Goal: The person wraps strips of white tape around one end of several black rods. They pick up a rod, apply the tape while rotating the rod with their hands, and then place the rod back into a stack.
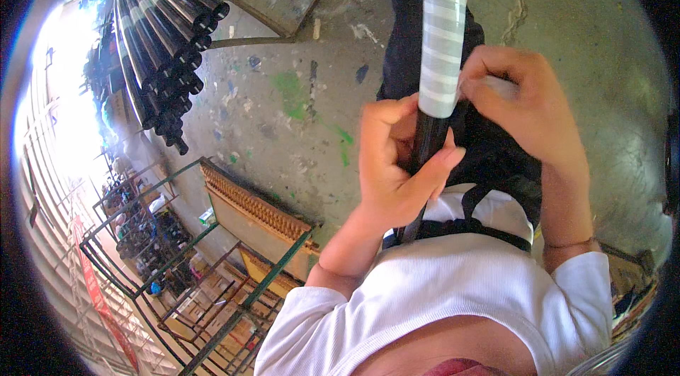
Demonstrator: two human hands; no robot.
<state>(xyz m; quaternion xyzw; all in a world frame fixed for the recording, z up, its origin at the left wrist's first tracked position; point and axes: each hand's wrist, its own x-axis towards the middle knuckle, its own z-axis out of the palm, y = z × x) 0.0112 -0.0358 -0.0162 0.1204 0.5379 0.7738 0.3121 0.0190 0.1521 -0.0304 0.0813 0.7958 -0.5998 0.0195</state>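
A black pole (428,141) runs upright in front of my body, its upper length wound with pale translucent tape (443,36). My left hand (394,163) grips the bare black part just below the tape, thumb up against the tape's lower edge. My right hand (517,103) presses against the right side of the taped part, fingers curled on a whitish bit of tape or wrap. The pole's lower end disappears behind my white shirt and a black strap (489,231).
A stack of black tubes (163,36) with pale wrapped ends lies on the stained concrete floor (297,107) at upper left. Green metal frames (212,284) and a wooden panel (255,213) stand at lower left. Metal framing lies at the top.
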